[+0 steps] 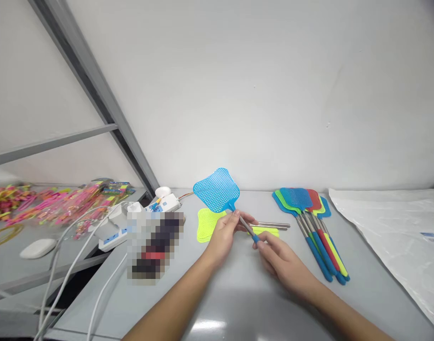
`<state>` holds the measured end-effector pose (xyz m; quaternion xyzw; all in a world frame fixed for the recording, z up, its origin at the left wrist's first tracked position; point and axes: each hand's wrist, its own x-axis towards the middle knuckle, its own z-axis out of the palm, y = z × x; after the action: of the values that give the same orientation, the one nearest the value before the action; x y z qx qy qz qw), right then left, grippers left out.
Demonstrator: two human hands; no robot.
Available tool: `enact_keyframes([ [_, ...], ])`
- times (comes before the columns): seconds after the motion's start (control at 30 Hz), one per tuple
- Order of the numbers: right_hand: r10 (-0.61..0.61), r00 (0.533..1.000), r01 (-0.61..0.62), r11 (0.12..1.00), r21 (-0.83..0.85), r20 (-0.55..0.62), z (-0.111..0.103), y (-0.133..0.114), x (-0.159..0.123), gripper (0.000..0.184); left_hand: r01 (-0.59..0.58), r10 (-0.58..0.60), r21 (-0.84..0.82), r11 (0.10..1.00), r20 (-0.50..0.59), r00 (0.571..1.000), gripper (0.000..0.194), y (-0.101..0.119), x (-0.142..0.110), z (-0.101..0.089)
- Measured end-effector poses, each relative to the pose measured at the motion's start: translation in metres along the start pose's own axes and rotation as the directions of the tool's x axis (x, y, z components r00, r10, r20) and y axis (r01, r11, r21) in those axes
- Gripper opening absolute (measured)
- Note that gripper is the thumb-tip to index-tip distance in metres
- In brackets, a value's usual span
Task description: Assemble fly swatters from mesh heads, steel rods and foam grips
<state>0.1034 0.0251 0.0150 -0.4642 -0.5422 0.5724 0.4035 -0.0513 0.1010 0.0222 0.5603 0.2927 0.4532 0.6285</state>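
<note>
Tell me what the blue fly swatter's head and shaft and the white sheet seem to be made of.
Swatter head: probably plastic, slightly glossy, one even blue with a molded-looking mesh.
Shaft: likely metal, perhaps steel; smooth, grey and shiny.
White sheet: seemingly plastic film, softly glossy; its creases catch the light, though coated paper is possible.

Small workshop or packing bench: grey tabletop [238, 303], power strips [169, 202], bagged plastic goods [78, 201].

Bright; glare low centre; left edge blurred.
</note>
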Motion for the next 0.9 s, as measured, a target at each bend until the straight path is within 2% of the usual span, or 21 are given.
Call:
enact_keyframes([
  [0.07, 0.042, 0.998, -0.042, 0.999, 0.002, 0.04, 0.003, 0.001, -0.001, 0.031, 0.012, -0.012, 0.011, 1.0, 0.04, 0.999, 0.044, 0.002, -0.001, -0.001],
  [0.13, 0.073, 0.995, -0.077, 0.996, 0.054, 0.072, 0.005, 0.002, 0.0, 0.032, 0.043, -0.048, 0.038, 0.998, 0.126, 0.991, 0.045, 0.004, -0.002, 0.0],
  [0.27, 0.025, 0.996, -0.042, 0.979, 0.198, 0.088, 0.008, 0.006, 0.004, 0.039, 0.093, -0.128, 0.137, 0.986, 0.273, 0.953, 0.043, 0.002, -0.008, 0.008],
  [0.43, 0.013, 0.997, -0.035, 0.958, 0.286, 0.08, 0.01, 0.01, 0.008, 0.04, 0.08, -0.11, 0.127, 0.989, 0.251, 0.962, 0.043, -0.001, -0.012, 0.02],
  [0.57, 0.023, 0.996, -0.048, 0.956, 0.291, 0.089, 0.014, 0.012, 0.009, 0.04, 0.038, -0.036, -0.013, 0.999, 0.123, 0.992, 0.041, -0.003, -0.011, 0.022],
  [0.67, 0.065, 0.987, -0.098, 0.968, 0.23, 0.148, 0.018, 0.012, 0.006, 0.04, -0.025, 0.007, -0.191, 0.981, -0.091, 0.996, 0.038, 0.002, -0.004, 0.011],
  [0.73, 0.075, 0.977, -0.113, 0.976, 0.184, 0.202, 0.021, 0.01, 0.003, 0.039, -0.113, 0.041, -0.27, 0.956, -0.257, 0.966, 0.035, 0.008, 0.002, -0.001],
  [0.8, 0.068, 0.967, -0.109, 0.982, 0.156, 0.246, 0.023, 0.007, 0.001, 0.039, -0.208, 0.087, -0.299, 0.931, -0.371, 0.924, 0.033, 0.016, 0.007, -0.014],
  [0.9, 0.069, 0.96, -0.112, 0.983, 0.146, 0.271, 0.024, 0.004, -0.002, 0.041, -0.27, 0.135, -0.297, 0.916, -0.407, 0.904, 0.034, 0.024, 0.01, -0.024],
])
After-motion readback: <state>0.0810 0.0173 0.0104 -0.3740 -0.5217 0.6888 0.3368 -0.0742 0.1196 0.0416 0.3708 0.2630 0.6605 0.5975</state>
